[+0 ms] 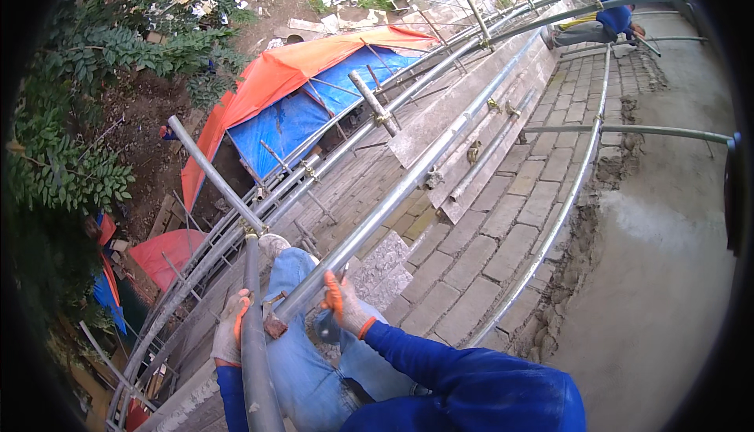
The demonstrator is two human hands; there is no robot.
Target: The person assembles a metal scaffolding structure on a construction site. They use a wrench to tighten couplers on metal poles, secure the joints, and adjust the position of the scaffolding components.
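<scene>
My left hand (231, 327), in a white and orange work glove, is closed round an upright grey scaffold pole (254, 338) beside my leg. My right hand (342, 303), gloved alike, grips a long steel pipe (408, 188) close to its near end. That end, with a rusty piece (275, 326) at its tip, rests over my jeans. From there the pipe slants up to the far right. A small metal part (275, 298) juts out between pole and pipe. Part of the left hand's grip is hidden by the pole.
A block wall (479, 251) and a grey plastered face (652, 275) lie to the right, crossed by scaffold tubes (585, 169). Planks (491, 153) with clamps run along the scaffold. Far right, another person (613, 23) works. Orange and blue tarps (275, 78) and trees (71, 118) lie below left.
</scene>
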